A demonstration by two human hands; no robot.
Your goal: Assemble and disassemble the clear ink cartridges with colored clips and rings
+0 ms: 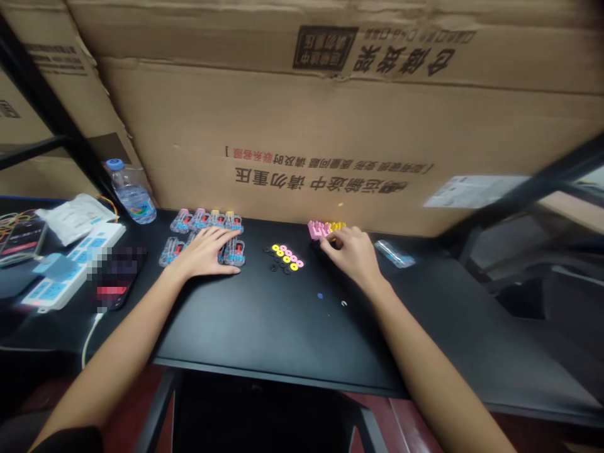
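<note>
My left hand (206, 251) lies flat, fingers stretched out, on several small clear packets with pink, yellow and blue contents (207, 221) laid in rows on the black table (264, 327). My right hand (352, 251) reaches to a cluster of small pink and yellow blocks (323, 229) by the cardboard wall. Its fingers curl at the blocks; whether they grip one is hidden. Between the hands sits a group of small yellow, pink and black rings (284, 257). A single clear packet (394, 253) lies right of my right hand.
A large cardboard box (330, 126) walls the table's far edge. At left are a water bottle (131, 194), a white power strip (70, 264), a phone (117, 277) on a white cable and a plastic bag (75, 217). Two tiny bits (320, 296) lie mid-table.
</note>
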